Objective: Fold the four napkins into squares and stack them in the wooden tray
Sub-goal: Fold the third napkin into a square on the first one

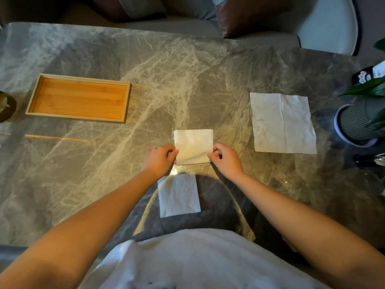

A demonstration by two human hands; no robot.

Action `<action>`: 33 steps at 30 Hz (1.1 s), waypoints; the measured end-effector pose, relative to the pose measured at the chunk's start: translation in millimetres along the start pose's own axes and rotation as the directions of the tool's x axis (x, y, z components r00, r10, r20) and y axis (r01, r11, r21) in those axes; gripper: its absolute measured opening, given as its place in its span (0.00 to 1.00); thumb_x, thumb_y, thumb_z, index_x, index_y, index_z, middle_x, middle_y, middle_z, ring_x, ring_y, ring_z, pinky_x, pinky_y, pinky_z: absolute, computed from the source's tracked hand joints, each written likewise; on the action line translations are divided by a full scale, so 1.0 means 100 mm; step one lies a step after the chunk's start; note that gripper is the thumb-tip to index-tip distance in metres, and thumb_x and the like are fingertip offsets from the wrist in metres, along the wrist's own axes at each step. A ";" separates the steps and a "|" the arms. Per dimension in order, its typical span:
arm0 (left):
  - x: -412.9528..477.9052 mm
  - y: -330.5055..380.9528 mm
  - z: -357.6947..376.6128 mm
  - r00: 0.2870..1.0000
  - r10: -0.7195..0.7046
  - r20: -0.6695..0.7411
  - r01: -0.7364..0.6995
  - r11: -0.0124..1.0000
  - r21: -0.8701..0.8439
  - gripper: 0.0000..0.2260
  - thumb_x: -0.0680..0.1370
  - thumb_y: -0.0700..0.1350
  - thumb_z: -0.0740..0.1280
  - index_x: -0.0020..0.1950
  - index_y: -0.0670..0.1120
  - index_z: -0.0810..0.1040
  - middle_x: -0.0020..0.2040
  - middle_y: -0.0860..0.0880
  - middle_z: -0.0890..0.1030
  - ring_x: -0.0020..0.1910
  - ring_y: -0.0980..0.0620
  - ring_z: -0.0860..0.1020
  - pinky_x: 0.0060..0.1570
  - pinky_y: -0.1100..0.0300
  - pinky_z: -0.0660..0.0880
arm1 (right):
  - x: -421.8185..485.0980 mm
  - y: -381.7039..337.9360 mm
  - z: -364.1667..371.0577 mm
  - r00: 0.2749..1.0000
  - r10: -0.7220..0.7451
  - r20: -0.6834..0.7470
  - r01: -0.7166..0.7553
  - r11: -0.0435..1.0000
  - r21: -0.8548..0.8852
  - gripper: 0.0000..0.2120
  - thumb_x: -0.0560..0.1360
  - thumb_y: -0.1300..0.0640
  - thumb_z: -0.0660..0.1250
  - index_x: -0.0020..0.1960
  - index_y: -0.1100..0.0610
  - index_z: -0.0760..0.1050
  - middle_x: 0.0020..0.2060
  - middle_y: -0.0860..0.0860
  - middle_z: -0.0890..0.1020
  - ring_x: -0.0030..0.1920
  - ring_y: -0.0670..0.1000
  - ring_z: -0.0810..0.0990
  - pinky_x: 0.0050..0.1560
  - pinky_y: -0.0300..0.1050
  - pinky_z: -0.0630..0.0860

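Note:
A folded white napkin [193, 146] lies square on the marble table in front of me. My left hand [160, 158] pinches its near left edge and my right hand [224, 158] pinches its near right edge. Closer to me a second folded napkin [179, 195] lies flat between my forearms. An unfolded napkin [283, 123] is spread flat at the right. The wooden tray [29, 105] sits at the far left with nothing inside it.
A potted plant in a ribbed pot [354, 124] stands at the right edge, with dark objects [366, 161] near it. A round dark object [6, 107] sits left of the tray. Chairs [325, 24] stand beyond the table's far edge.

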State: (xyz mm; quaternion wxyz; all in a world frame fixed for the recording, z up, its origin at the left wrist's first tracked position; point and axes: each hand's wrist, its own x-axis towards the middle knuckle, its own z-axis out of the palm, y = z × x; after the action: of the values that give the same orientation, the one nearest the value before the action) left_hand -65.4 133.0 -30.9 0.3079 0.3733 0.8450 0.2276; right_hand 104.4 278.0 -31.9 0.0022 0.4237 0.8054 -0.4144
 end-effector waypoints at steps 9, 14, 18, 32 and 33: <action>0.03 0.01 0.05 0.998 -0.070 -0.001 0.070 0.998 0.003 0.16 0.75 0.48 0.68 0.61 0.48 0.71 0.31 0.60 0.74 0.38 0.53 0.77 0.51 0.53 0.73 | 0.03 -0.02 0.03 0.998 0.053 -0.027 -0.052 0.999 0.009 0.05 0.75 0.56 0.68 0.50 0.53 0.73 0.37 0.51 0.82 0.39 0.51 0.80 0.44 0.51 0.77; 0.04 0.02 0.08 0.997 -0.080 -0.008 0.080 0.997 -0.008 0.20 0.75 0.47 0.68 0.64 0.49 0.68 0.31 0.60 0.74 0.36 0.55 0.74 0.53 0.52 0.73 | 0.03 -0.03 0.04 0.997 0.062 -0.045 -0.061 0.998 0.011 0.13 0.75 0.56 0.68 0.58 0.54 0.71 0.35 0.49 0.81 0.39 0.51 0.80 0.44 0.51 0.77; 0.04 0.02 0.09 0.999 -0.044 -0.009 0.044 0.998 0.033 0.19 0.74 0.46 0.67 0.64 0.48 0.67 0.30 0.59 0.73 0.34 0.56 0.73 0.51 0.53 0.71 | 0.05 -0.03 0.05 0.996 0.070 -0.056 -0.070 0.998 0.002 0.15 0.75 0.55 0.69 0.59 0.54 0.71 0.34 0.47 0.80 0.39 0.50 0.79 0.44 0.50 0.76; 0.05 0.00 0.08 0.960 0.265 -0.094 -0.216 0.910 0.353 0.21 0.75 0.53 0.65 0.66 0.47 0.70 0.62 0.47 0.74 0.62 0.46 0.71 0.61 0.49 0.62 | 0.13 -0.12 0.02 0.944 -0.327 0.044 0.319 0.870 -0.375 0.20 0.74 0.52 0.68 0.65 0.51 0.72 0.55 0.50 0.74 0.58 0.52 0.70 0.57 0.49 0.66; 0.06 0.03 0.10 0.950 0.305 -0.070 -0.257 0.887 0.384 0.23 0.75 0.54 0.65 0.67 0.47 0.69 0.65 0.47 0.72 0.65 0.46 0.69 0.63 0.49 0.59 | 0.14 -0.16 0.05 0.936 -0.342 0.082 0.344 0.841 -0.417 0.23 0.73 0.50 0.68 0.67 0.51 0.71 0.59 0.51 0.72 0.62 0.53 0.68 0.61 0.51 0.64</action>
State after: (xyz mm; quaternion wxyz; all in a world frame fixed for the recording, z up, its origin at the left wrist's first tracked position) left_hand -60.4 141.1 -37.8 0.1406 0.5276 0.8276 0.1300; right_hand 82.6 279.9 -29.7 0.0221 0.2612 0.9388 -0.2234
